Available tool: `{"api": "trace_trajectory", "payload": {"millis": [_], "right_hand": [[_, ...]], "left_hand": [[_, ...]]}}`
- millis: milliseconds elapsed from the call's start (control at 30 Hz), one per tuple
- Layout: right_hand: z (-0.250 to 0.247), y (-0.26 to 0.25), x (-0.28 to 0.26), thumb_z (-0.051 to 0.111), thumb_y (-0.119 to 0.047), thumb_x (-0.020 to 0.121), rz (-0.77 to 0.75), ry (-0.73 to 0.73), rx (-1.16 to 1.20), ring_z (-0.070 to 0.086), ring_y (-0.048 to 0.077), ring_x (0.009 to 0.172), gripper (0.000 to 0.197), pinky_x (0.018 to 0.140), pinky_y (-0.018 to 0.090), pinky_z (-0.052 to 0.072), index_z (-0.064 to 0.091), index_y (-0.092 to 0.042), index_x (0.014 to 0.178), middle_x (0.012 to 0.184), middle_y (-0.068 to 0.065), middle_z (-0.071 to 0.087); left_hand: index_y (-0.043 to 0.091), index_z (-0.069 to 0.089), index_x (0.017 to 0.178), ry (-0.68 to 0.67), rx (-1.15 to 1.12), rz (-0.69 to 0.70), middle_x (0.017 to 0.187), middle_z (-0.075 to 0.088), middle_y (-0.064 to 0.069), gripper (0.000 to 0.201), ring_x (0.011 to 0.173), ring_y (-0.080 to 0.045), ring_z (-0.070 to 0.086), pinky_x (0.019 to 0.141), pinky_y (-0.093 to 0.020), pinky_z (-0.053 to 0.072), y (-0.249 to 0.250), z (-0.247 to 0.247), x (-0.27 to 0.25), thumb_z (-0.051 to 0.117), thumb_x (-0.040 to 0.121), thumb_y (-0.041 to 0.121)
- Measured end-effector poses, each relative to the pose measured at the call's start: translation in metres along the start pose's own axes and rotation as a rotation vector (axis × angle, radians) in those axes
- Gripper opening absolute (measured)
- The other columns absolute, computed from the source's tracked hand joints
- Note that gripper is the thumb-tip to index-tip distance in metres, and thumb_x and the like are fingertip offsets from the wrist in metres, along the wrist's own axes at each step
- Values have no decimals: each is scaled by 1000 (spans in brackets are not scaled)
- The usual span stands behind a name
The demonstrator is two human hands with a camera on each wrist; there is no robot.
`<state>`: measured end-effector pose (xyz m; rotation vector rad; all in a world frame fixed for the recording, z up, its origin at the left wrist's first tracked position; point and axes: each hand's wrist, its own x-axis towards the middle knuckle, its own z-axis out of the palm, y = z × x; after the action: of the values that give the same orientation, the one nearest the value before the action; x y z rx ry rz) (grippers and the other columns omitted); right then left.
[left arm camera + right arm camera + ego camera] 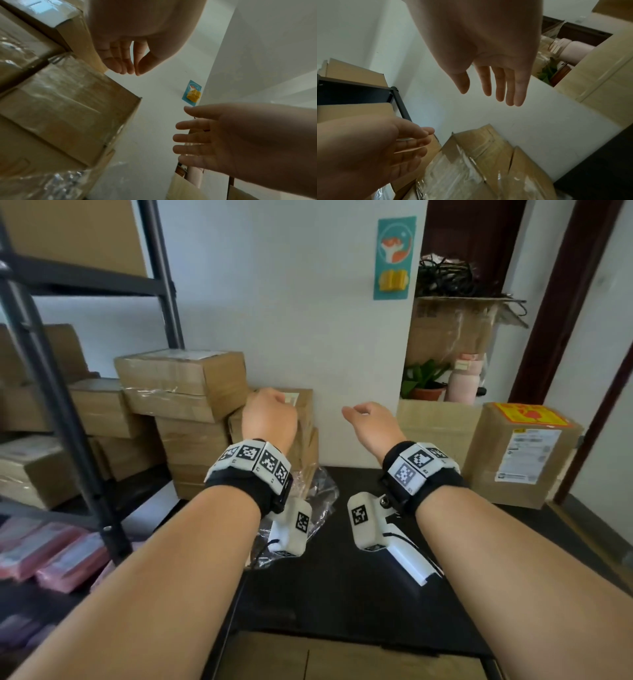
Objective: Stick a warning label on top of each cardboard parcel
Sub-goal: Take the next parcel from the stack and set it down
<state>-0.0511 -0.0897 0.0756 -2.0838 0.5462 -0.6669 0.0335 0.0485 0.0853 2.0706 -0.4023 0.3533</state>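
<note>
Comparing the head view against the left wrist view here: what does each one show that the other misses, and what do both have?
Only the head view shows the parcel with the red-and-yellow label at far right, the black tabletop and the metal shelving. Only the left wrist view shows the left hand's fingers from the palm side, loosely curled and holding nothing. Both show the left hand, the right hand and the stacked parcels.

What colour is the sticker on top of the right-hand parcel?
Orange-yellow with red print, on the brown cardboard parcel's warning sticker; head view.

Left of our black worktop (342, 594) stands a stack of brown cardboard parcels (202, 419), against the wall. A labelled cardboard parcel (520, 453) sits at the worktop's right, a potted plant (424, 385) behind.
</note>
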Motion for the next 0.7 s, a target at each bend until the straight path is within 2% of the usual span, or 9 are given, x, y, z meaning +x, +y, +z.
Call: {"api": "trace_trajectory", "payload": {"millis": [67,133,233,333,400,433,567,700], "right_hand": [[13,-10,4,47,-38,99,-7,-35,0,53,24,82,36,87,41,46,61,-6,91,83,7,52],[25,-18,6,47,-38,99,10,-79,10,51,25,74,42,90,49,50,60,-1,85,73,6,48],[40,-26,6,46,-39,99,36,-180,5,57,29,84,53,98,53,47,62,11,108,86,13,53],[52,-31,2,40,-45,101,61,-247,-6,60,35,110,54,103,48,45,58,1,122,112,16,61],[58,-36,0,33,-41,104,65,-289,-14,55,35,120,53,106,45,41,52,0,132,131,20,56],[61,-38,0,30,-38,105,71,-295,-16,54,36,121,52,107,44,41,50,0,134,135,21,54],[67,-40,5,31,-37,105,125,-253,23,58,37,114,49,103,45,45,55,-1,127,129,21,57],[67,-39,11,35,-32,103,186,-268,59,62,38,108,42,95,49,52,53,-8,133,126,17,58]], "left_hand": [[16,62,116,34,63,1,128,56,-8,34,117,-28,50,99,-39,43,-9,-6,8,45,88,11],[16,60,123,40,151,-43,133,50,-9,38,122,-30,42,102,-40,37,-16,-12,13,45,88,11],[12,57,127,0,250,-103,137,44,-13,40,127,-33,35,103,-43,33,-25,-18,16,45,89,11],[5,53,128,-30,314,-124,140,40,-16,41,130,-34,32,104,-44,33,-30,-16,16,44,89,14],[3,50,129,-30,371,-138,140,40,-16,42,130,-34,32,103,-44,35,-29,-14,14,44,90,17],[2,49,130,-31,389,-147,140,40,-16,42,130,-34,33,102,-44,35,-28,-12,13,43,91,18],[-2,49,128,-68,334,-162,137,38,-19,41,121,-36,42,99,-40,39,-25,-9,15,43,92,15],[-3,53,124,-75,228,-159,137,38,-22,36,112,-36,49,95,-37,41,-27,-10,26,42,92,9]]}}
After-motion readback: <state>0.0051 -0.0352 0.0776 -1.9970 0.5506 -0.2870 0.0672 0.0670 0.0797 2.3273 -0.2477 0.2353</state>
